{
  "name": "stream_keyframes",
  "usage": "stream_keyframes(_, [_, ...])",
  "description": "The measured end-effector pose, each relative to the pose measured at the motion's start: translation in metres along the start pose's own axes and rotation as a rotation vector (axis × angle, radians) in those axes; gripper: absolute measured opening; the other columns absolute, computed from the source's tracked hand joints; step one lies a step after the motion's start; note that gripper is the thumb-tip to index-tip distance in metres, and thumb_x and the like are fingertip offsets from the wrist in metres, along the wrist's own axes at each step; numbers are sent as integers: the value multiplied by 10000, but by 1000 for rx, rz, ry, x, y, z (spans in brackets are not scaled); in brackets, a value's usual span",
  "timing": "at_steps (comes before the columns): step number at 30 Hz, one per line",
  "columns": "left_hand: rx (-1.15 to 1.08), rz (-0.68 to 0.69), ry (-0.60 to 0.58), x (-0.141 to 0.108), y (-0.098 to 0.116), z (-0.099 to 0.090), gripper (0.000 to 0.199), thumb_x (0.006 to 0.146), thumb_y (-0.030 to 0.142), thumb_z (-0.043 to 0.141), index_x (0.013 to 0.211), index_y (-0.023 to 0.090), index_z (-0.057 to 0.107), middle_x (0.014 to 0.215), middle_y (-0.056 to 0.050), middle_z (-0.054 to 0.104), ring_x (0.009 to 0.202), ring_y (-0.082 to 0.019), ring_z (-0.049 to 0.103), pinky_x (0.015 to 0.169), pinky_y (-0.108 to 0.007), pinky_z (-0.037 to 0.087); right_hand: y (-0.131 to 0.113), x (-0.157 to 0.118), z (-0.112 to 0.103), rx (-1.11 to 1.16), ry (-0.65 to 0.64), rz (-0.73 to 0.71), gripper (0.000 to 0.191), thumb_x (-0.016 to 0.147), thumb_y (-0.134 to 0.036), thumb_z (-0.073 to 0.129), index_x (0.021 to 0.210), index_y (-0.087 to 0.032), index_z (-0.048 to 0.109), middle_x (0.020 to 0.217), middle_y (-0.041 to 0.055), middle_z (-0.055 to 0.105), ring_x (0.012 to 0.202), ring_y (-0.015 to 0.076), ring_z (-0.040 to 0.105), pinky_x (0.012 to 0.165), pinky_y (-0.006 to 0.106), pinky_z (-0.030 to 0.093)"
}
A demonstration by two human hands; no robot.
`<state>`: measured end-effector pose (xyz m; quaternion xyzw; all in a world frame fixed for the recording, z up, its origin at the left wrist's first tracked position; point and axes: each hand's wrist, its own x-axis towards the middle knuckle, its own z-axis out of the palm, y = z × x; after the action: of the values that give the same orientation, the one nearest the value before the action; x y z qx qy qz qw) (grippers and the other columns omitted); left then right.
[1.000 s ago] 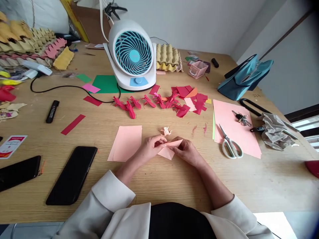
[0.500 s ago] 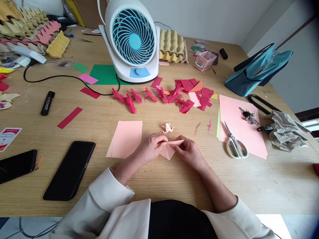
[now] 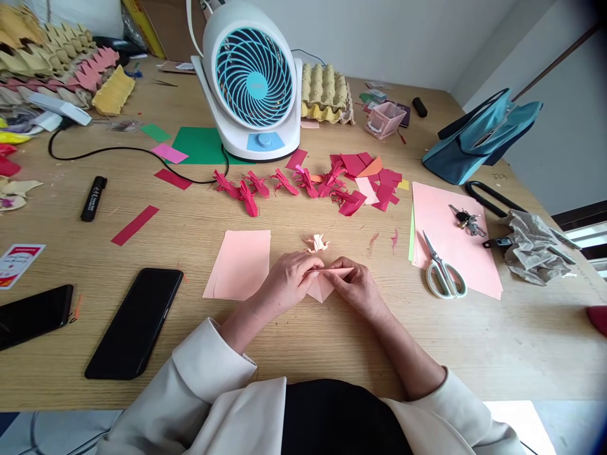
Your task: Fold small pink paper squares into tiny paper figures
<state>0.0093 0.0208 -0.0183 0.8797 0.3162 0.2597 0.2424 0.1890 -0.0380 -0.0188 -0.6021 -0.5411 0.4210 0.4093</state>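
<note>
Between both hands is a partly folded piece of pale pink paper (image 3: pixel 321 289), its pointed end toward me. My left hand (image 3: pixel 294 278) pinches its left side, thumb against fingers. On the right side my right hand (image 3: pixel 355 284) grips the same paper, thumb pressed along the folded edge. Just beyond the fingers lies a small pale pink origami figure (image 3: pixel 317 242), with thin legs sticking out. Left of my left hand rest flat pale pink sheets (image 3: pixel 241 264). Several red folded paper figures (image 3: pixel 247 197) lie in a row farther back.
A white fan (image 3: pixel 256 82) stands at the back. Scissors (image 3: pixel 443 268) and keys (image 3: pixel 467 220) lie on pink sheets (image 3: pixel 429 205) at right, near a blue bag (image 3: pixel 467 148). Two phones (image 3: pixel 135 325) and a black marker (image 3: pixel 93 198) are at left. Red paper scraps (image 3: pixel 386 186) are piled behind.
The view has shifted slightly. Both hands keep their hold on the pink paper, and the fingers have moved only a little along its folded edge.
</note>
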Motion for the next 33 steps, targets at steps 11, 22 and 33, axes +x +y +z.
stream_keyframes(11, [51,-89,76,-3,12,0,109,909,149,549,995,205,587,913,-24,707,874,-193,644,805,-328,449,3,-2,8,61,70,12,306,821,-470,651,757,-174,613,680,11,584,591,127,490,534,239,379])
stream_keyframes(22, [13,-196,22,-2,0,-4,147,815,69,565,777,200,620,772,14,682,763,-156,603,729,-287,421,4,-9,4,-44,134,35,220,832,-398,627,793,-189,572,620,-29,495,545,114,415,499,240,328])
stream_keyframes(33, [285,-160,50,-8,1,9,81,837,122,614,853,200,627,909,-42,620,876,-206,565,768,-336,431,-1,-13,3,-400,106,-117,131,845,-213,584,723,-204,537,670,-17,519,600,128,482,581,259,373])
